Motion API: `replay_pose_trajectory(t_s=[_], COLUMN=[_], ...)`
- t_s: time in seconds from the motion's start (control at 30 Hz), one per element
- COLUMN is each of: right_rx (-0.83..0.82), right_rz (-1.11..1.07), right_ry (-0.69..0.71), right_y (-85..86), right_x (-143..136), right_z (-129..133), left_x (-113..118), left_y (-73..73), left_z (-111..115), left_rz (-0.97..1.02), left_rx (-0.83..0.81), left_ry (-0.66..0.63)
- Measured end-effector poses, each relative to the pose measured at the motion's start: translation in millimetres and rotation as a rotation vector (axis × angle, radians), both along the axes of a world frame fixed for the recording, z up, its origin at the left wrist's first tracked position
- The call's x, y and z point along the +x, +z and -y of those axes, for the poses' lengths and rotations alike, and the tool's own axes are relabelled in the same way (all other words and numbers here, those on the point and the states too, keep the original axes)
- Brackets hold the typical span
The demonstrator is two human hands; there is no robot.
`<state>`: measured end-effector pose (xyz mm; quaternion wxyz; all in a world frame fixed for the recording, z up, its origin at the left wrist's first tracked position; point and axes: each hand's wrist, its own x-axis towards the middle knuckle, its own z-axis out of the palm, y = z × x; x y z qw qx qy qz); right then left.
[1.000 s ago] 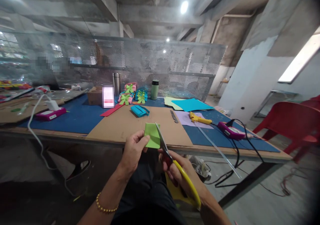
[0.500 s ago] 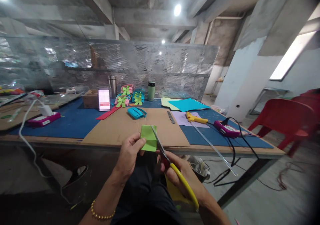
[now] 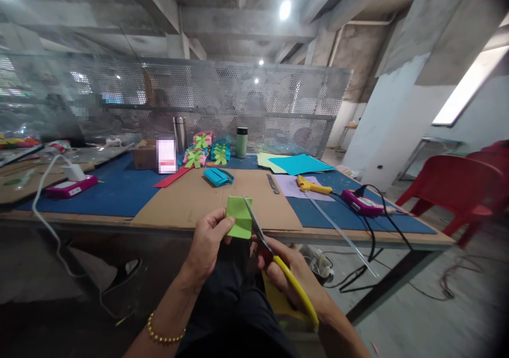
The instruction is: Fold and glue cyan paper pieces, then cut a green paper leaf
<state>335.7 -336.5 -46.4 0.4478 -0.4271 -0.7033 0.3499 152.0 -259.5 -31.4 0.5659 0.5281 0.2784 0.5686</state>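
Over the last second little has shifted: the folded green paper [image 3: 239,217] stays in front of the person's lap at the near edge of the counter [image 3: 119,217], and the scissors [image 3: 274,260] stay against its right edge. The view has swung slightly, but paper and blades keep the same relation, which suggests the cut along that edge is still under way, not finished.

The left hand [image 3: 207,241] is raised from the lap, wrist bent upward, its grip pinching the paper's left side between thumb and fingers so the sheet stands nearly upright. A bead bracelet [image 3: 165,334] circles that forearm. The right hand [image 3: 292,281] comes in from the lower right, its grip closed through the yellow handles, the blades pointing up and away, slightly parted at the paper's edge.

Behind them on the counter lie a brown cardboard sheet [image 3: 199,199], a teal pouch [image 3: 218,176] and a yellow glue gun [image 3: 314,186].
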Motion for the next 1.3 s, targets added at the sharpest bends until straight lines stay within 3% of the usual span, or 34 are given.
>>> replay_pose_trajectory(t_s=[1.3], right_rx=[-0.061], right_rz=[-0.033], right_ry=[-0.007], right_y=[-8.1], right_x=[5.8], right_z=[-1.8], left_x=[-1.7], left_y=[-1.8], left_z=[2.1], left_rz=[-0.01], left_rx=[0.006], left_ry=[-0.022])
